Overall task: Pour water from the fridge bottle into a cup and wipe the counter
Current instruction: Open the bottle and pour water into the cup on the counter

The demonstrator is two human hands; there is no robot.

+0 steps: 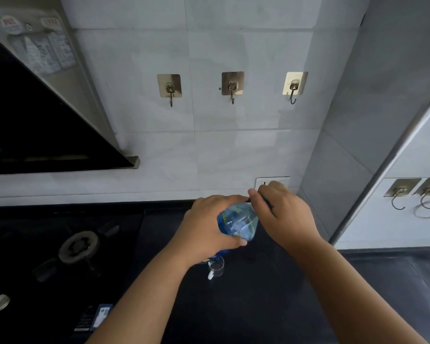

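Observation:
A clear plastic water bottle (237,223) with a blue-green label stands on the black counter (271,294), seen from above. My left hand (209,227) wraps around its body from the left. Fingers of my right hand (281,209) pinch at the bottle's top, where the cap sits; the cap itself is hidden under them. A small clear glass cup (216,267) with a handle rests on the counter just in front of the bottle, below my left wrist. It looks empty.
A gas hob burner (81,245) lies to the left, with a knob (0,302) near the front edge. A black range hood (35,125) hangs at upper left. Wall hooks (232,86) and a socket (271,182) are on the tiled wall. A white panel (407,207) with hooks stands at right.

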